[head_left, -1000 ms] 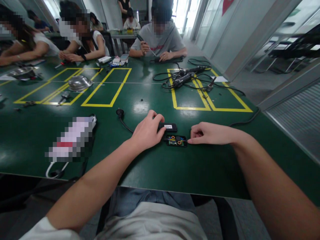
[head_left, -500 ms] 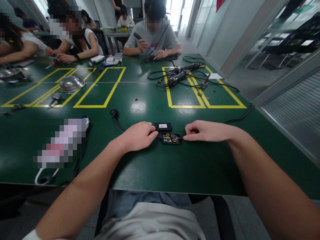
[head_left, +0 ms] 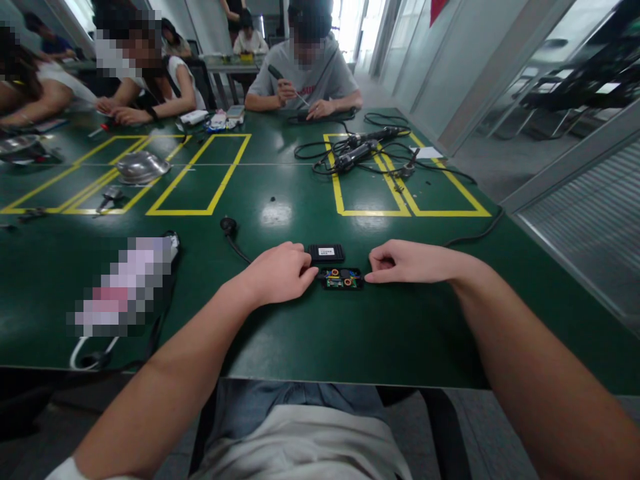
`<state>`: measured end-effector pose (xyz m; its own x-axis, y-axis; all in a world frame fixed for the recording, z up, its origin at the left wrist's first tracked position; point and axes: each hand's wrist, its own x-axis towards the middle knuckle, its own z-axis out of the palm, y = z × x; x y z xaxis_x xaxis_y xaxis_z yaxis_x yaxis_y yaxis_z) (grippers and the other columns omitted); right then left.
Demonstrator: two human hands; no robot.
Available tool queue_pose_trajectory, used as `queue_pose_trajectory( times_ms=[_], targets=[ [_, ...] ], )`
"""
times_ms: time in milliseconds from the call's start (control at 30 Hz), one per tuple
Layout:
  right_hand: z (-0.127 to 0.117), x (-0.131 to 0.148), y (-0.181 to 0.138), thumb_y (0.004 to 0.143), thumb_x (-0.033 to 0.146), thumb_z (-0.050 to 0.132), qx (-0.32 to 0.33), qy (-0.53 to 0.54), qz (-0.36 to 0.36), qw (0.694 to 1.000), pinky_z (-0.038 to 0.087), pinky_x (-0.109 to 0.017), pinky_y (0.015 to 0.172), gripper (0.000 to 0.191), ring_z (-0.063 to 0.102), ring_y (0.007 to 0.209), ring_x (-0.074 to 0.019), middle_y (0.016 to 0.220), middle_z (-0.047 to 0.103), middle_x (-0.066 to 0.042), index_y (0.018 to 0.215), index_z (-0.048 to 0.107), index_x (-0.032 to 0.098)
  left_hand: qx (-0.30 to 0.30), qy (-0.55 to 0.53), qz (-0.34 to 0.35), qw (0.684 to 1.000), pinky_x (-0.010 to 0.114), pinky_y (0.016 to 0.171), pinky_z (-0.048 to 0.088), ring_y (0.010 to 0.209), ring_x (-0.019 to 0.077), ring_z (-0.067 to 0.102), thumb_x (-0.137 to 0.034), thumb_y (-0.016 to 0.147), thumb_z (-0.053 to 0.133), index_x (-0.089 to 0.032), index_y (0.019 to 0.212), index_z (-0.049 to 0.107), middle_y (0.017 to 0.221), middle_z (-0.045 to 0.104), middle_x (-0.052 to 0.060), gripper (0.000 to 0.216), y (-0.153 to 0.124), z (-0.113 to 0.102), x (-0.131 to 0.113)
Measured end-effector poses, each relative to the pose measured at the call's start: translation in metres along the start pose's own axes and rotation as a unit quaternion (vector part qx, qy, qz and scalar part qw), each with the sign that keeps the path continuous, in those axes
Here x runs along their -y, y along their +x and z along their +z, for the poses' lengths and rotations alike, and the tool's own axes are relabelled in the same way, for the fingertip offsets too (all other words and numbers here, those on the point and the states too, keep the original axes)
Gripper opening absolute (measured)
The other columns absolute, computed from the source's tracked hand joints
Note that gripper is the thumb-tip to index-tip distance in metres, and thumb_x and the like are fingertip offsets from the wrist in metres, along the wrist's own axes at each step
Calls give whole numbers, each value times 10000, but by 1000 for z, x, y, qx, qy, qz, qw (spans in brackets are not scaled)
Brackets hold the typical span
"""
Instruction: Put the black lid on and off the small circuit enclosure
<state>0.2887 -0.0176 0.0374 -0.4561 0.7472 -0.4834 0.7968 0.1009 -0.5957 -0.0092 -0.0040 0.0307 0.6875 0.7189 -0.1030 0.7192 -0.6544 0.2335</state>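
Observation:
A small open black case [head_left: 343, 279] with a circuit board and copper coils inside lies on the green table [head_left: 310, 333]. Its black cover [head_left: 326, 252], with a white label, lies flat just behind it. My left hand [head_left: 280, 273] has curled fingers, whose tips press the case's left end. My right hand [head_left: 405, 261] is also curled, with its fingertips against the case's right end. The case sits held between the two hands.
A black cable with a plug [head_left: 229, 225] runs under my left hand. A blurred-out object [head_left: 125, 283] lies at the left, a metal bowl [head_left: 141, 167] further back. Tangled cables and tools [head_left: 360, 153] lie in a yellow-taped box. Several people sit across the table.
My left hand has let go of the labelled cover and drawn back to the left end of the open case. My right hand has stayed at the right end.

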Motion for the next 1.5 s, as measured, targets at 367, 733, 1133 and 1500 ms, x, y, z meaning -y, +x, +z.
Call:
queue_pose_trajectory(
  times_ms=[367,733,1133,1500],
  targets=[
    [-2,0,1,804,703,721,-6,24,-4,1000,352,-336,651,472,443,665,-169,702,502,34,774,588,251,-118,-142,31,982,543,1199,514,1306,316,698,-238,1047,717,-248,1371,786,1408,788,88,332,20,26,15],
    [-2,-3,5,711,404,620,-20,32,-30,999,371,-334,672,169,479,700,-187,718,536,22,772,597,248,-118,-167,176,963,484,1092,529,1156,284,678,-291,1054,729,-267,1382,822,1213,765,98,342,3,17,-4],
    [-1,0,2,778,510,681,0,22,-18,1000,366,-326,662,277,477,671,-171,677,525,35,780,646,235,-117,-276,82,951,448,1043,587,1107,259,735,-281,1018,750,-230,1398,752,1232,797,88,384,12,27,-1],
    [-1,4,0,784,773,695,-5,-3,12,1000,349,-339,636,542,464,643,-170,661,515,26,730,651,235,-183,-96,-41,978,481,988,608,1082,297,706,-369,1005,707,-207,1115,725,1214,715,119,196,7,16,2]
  ],
)
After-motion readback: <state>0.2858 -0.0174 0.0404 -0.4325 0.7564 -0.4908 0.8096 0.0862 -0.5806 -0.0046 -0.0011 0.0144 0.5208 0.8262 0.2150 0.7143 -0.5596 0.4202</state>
